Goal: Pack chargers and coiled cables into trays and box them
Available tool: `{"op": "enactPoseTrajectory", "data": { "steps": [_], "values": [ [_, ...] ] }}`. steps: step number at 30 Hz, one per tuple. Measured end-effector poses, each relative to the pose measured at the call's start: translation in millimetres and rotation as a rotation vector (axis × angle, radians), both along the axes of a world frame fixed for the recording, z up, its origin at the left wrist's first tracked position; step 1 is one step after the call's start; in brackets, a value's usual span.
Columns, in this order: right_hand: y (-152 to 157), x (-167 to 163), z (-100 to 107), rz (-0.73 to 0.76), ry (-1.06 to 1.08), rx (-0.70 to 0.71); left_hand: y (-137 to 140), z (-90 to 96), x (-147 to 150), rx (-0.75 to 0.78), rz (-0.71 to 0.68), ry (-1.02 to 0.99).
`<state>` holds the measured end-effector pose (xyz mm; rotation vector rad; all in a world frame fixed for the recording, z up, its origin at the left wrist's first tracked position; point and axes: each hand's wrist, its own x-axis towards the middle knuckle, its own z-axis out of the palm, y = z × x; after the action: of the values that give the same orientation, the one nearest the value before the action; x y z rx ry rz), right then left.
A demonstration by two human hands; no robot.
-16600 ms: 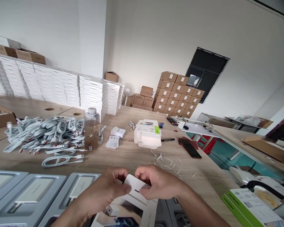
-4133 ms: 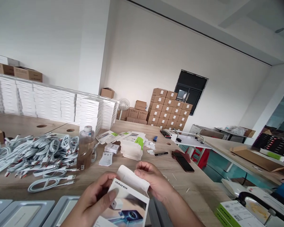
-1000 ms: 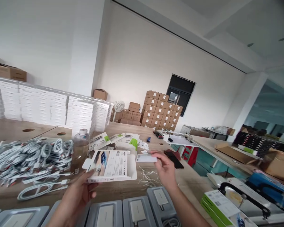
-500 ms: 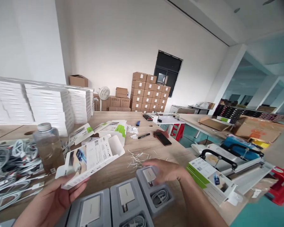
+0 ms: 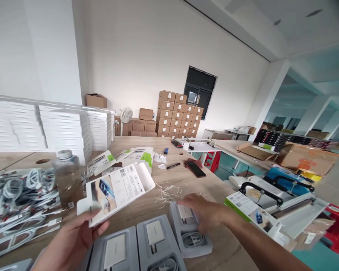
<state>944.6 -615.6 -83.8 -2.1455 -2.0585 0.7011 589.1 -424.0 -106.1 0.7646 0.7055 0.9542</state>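
Observation:
My left hand (image 5: 83,229) grips the near end of a white printed carton (image 5: 118,192), thumb on its face and fingers beneath. The carton is tilted, with end flaps open at its far right end. My right hand (image 5: 205,212) is closed on the far right side of a grey tray (image 5: 183,239); some fingertips are hidden. That tray holds a white charger (image 5: 185,211) and a coiled white cable (image 5: 193,239). Left of it lie a similar grey tray (image 5: 156,250) and another tray (image 5: 132,259), each with a white charger in it.
A bottle (image 5: 67,180) stands beside a heap of white cables (image 5: 22,203). White paper strips (image 5: 166,194), a marker (image 5: 173,165) and a phone (image 5: 195,168) lie on the table. Flat cartons (image 5: 138,154) are behind. At right are a printed carton (image 5: 251,209) and a sealing machine (image 5: 296,210).
The view has shifted slightly, moving most of the scene right and down. My left hand still holds the carton, and my right hand stays at the same grey tray.

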Motion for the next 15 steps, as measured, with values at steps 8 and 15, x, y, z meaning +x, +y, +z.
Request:
{"op": "enactPoseTrajectory", "data": {
  "steps": [8,15],
  "values": [
    [4.0,11.7,48.5,-0.263,0.216,0.569,-16.6,5.6,1.8,0.045,-0.091,0.037],
    [74.8,-32.9,46.3,-0.551,0.115,0.777,-38.0,16.5,11.7,0.022,-0.147,0.076]
  ]
}}
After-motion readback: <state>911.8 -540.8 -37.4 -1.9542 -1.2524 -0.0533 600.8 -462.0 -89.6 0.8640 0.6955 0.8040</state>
